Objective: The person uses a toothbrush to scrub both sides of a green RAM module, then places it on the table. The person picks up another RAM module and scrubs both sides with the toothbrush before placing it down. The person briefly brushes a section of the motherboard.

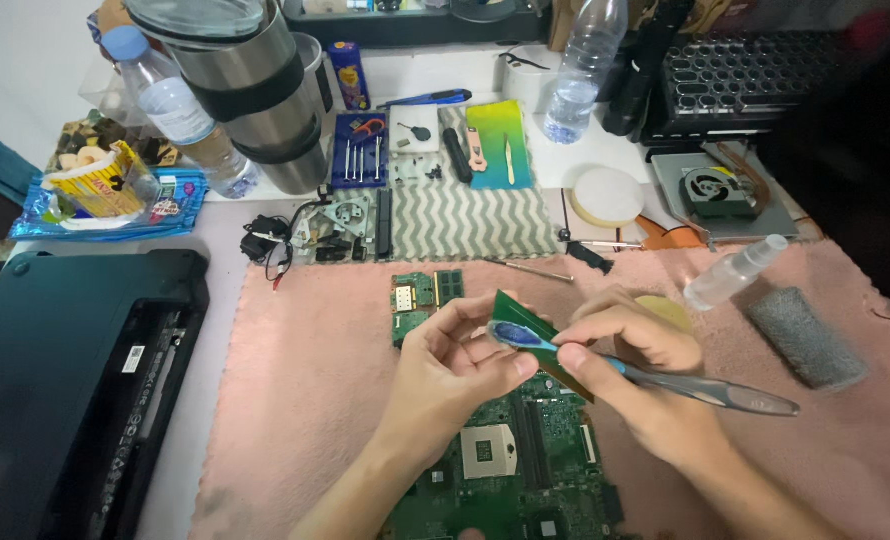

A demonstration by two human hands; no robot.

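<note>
memory module [525, 325] is being pinched in the left hand [455, 360] above the motherboard [515, 460], while the right hand [635, 375] is gripping a brush [705, 392] against it.

We see our left hand [455, 365] pinching a slim green circuit strip [537, 340], matt laminate, while our right hand [640, 375] holds a clear glossy plastic brush [710, 392] against it. Beneath lies a fuzzy pink cloth mat [315, 400]. At six o'clock the motherboard [525, 470] shows a shiny metal socket. At nine o'clock, a matt black plastic laptop shell [65, 370]. At eleven o'clock, a brushed steel tumbler [255, 90].
</note>
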